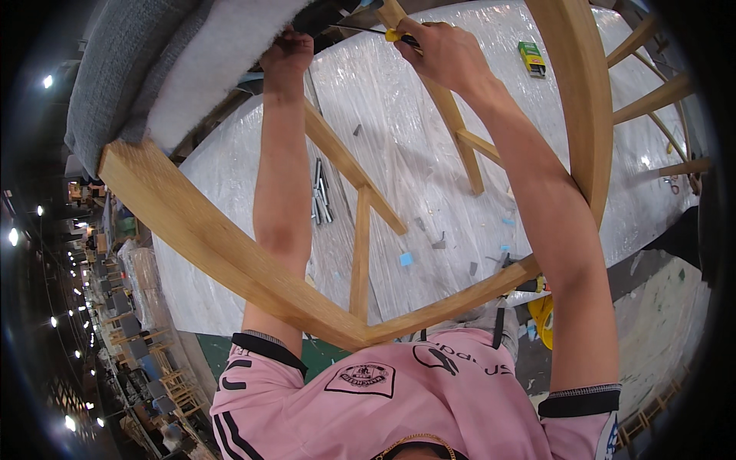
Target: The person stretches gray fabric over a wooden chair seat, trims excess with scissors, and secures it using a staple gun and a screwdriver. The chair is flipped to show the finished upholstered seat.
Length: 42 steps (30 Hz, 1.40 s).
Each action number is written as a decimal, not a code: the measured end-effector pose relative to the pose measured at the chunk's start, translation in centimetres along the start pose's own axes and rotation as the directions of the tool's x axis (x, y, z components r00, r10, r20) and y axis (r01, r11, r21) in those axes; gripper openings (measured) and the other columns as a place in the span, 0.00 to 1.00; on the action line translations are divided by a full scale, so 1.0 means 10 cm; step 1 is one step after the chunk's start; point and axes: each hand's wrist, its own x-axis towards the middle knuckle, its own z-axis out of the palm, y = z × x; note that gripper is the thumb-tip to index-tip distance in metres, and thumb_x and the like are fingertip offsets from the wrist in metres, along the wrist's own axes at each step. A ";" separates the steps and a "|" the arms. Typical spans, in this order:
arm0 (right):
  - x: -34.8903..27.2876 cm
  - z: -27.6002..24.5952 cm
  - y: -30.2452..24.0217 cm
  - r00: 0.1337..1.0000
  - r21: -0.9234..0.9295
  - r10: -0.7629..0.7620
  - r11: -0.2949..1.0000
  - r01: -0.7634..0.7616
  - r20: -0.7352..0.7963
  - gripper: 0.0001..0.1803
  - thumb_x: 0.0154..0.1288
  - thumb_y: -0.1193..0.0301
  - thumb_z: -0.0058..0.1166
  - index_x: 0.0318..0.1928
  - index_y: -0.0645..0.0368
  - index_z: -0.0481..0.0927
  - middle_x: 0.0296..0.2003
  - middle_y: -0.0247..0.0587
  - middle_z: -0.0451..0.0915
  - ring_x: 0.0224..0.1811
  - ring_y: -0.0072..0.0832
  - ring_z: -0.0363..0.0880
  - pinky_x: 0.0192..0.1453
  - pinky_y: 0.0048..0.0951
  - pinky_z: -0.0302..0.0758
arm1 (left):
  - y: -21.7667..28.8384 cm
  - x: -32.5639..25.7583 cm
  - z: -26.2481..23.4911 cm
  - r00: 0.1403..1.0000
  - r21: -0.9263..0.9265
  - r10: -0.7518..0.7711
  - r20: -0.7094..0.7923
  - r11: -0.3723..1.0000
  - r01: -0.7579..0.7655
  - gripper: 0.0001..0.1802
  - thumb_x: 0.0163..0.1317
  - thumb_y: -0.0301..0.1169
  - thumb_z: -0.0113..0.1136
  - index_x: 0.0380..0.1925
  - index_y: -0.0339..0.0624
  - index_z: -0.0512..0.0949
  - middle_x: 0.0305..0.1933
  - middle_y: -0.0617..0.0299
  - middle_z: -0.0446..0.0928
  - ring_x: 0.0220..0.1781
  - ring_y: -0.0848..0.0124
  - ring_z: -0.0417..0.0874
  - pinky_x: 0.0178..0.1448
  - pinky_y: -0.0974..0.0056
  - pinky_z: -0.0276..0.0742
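My right hand (452, 57) is closed on a screwdriver (393, 35) with a yellow and black handle; its thin shaft points left. Across from it, my left hand (290, 54) has curled fingers at the edge of white padding (222, 57), beside a dark piece (318, 17). What those fingers hold is hidden. Grey fabric (115, 73) covers the padding's outer side. Both my arms reach through a light wooden chair frame (222, 238), whose curved rail (452, 303) comes close to my chest. The screwdriver's tip cannot be made out clearly.
Clear plastic sheeting covers the worktable (399, 153). Metal strips (320, 195), blue scraps (406, 259) and a green-yellow box (531, 60) lie on it. More wooden chair parts (652, 100) stand at the right. Something yellow (541, 320) hangs near my right elbow.
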 end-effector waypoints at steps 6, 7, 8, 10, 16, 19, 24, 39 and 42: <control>-0.02 -0.02 -0.07 0.993 -0.074 -0.093 0.993 0.088 -0.069 0.16 0.74 0.56 0.56 0.57 0.46 0.82 0.31 0.43 0.88 0.34 0.44 0.88 0.39 0.47 0.84 | -0.02 0.02 -0.04 0.995 0.048 0.073 -0.067 0.996 -0.069 0.10 0.64 0.27 0.50 0.23 0.44 0.74 0.22 0.66 0.72 0.21 0.74 0.70 0.32 0.65 0.70; -0.04 0.03 -0.06 0.994 -0.023 -0.067 0.998 0.065 -0.091 0.16 0.74 0.57 0.56 0.56 0.47 0.82 0.31 0.43 0.87 0.33 0.45 0.88 0.39 0.47 0.84 | -0.04 0.01 -0.03 0.993 0.057 0.081 -0.090 0.995 -0.076 0.10 0.64 0.27 0.50 0.22 0.44 0.74 0.21 0.67 0.71 0.20 0.74 0.70 0.32 0.65 0.70; -0.06 0.13 -0.04 0.993 0.029 -0.040 0.999 0.044 -0.111 0.16 0.74 0.57 0.56 0.56 0.47 0.81 0.31 0.43 0.87 0.33 0.45 0.88 0.38 0.48 0.84 | -0.08 0.00 -0.03 0.985 0.070 0.121 -0.123 0.991 -0.113 0.11 0.64 0.27 0.50 0.22 0.44 0.74 0.20 0.67 0.69 0.20 0.74 0.69 0.32 0.65 0.69; -0.04 0.14 -0.02 0.997 0.188 0.063 0.981 -0.054 -0.044 0.15 0.75 0.57 0.56 0.55 0.48 0.81 0.31 0.43 0.87 0.33 0.45 0.88 0.38 0.48 0.84 | -0.19 -0.01 0.04 0.963 0.097 0.199 -0.182 0.978 -0.183 0.11 0.64 0.27 0.49 0.21 0.44 0.73 0.19 0.68 0.67 0.20 0.74 0.68 0.32 0.65 0.69; -0.07 0.19 -0.09 0.998 0.063 -0.018 0.998 0.022 -0.064 0.15 0.75 0.56 0.57 0.52 0.50 0.82 0.33 0.46 0.88 0.36 0.46 0.88 0.42 0.47 0.84 | -0.13 0.00 0.02 0.961 0.138 0.195 -0.196 0.976 -0.169 0.12 0.65 0.27 0.49 0.20 0.45 0.72 0.18 0.68 0.65 0.19 0.74 0.66 0.30 0.66 0.69; -0.06 0.20 -0.08 0.999 0.083 -0.003 0.996 0.006 -0.041 0.16 0.75 0.55 0.57 0.52 0.51 0.82 0.33 0.48 0.88 0.38 0.46 0.88 0.44 0.47 0.84 | -0.16 -0.01 -0.02 0.962 0.109 0.196 -0.192 0.978 -0.178 0.12 0.64 0.27 0.50 0.20 0.46 0.71 0.17 0.69 0.64 0.19 0.74 0.65 0.30 0.66 0.70; 0.08 0.29 -0.01 0.971 0.495 0.190 0.835 -0.239 0.148 0.17 0.75 0.53 0.57 0.52 0.52 0.82 0.33 0.48 0.88 0.39 0.46 0.88 0.46 0.47 0.84 | -0.13 0.06 -0.04 0.974 0.084 0.114 -0.197 0.992 -0.099 0.11 0.62 0.25 0.50 0.19 0.45 0.71 0.17 0.68 0.64 0.18 0.74 0.65 0.30 0.65 0.72; -0.20 0.32 -0.02 0.982 0.128 -0.075 0.987 0.098 -0.175 0.14 0.76 0.56 0.56 0.47 0.52 0.77 0.31 0.44 0.87 0.28 0.48 0.87 0.31 0.49 0.82 | -0.19 -0.21 -0.01 0.975 0.089 0.172 -0.138 0.983 -0.161 0.09 0.64 0.29 0.52 0.24 0.46 0.74 0.21 0.68 0.70 0.21 0.74 0.68 0.31 0.64 0.69; -0.39 0.23 -0.07 0.985 0.222 0.004 0.974 0.035 -0.172 0.14 0.73 0.56 0.60 0.49 0.50 0.79 0.34 0.44 0.87 0.32 0.48 0.86 0.34 0.46 0.81 | -0.24 -0.49 -0.04 0.960 0.065 0.281 -0.001 0.958 -0.280 0.10 0.69 0.36 0.53 0.29 0.47 0.76 0.27 0.63 0.76 0.26 0.70 0.70 0.35 0.59 0.70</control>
